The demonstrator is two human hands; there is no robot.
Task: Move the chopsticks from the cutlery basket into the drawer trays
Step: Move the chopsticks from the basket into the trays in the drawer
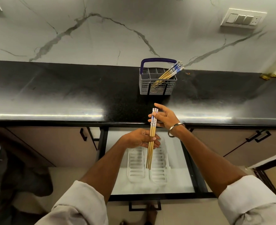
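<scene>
Grey cutlery basket (157, 85) with a dark blue handle, upright on the black countertop (53, 95) at 12 o'clock from the hands. Inside it, a bundle of remaining chopsticks (168, 73) in the right-hand compartment — leaning, patterned blue-and-white tops toward 1 o'clock, plain tips down in the mesh. Below the counter edge, an open drawer (189, 159) holding two white slotted trays (137, 166) side by side; nothing seen lying in them. Above the trays, not touching, held chopsticks (151, 143) — about three together, long axis near vertical, patterned ends at 12 o'clock, bare tips at 6. Left hand (138, 138) clamped around their middle, thumb over the shafts. Right hand (164, 117) at the patterned ends, fingers spread apart, lower fingers touching the sticks.
</scene>
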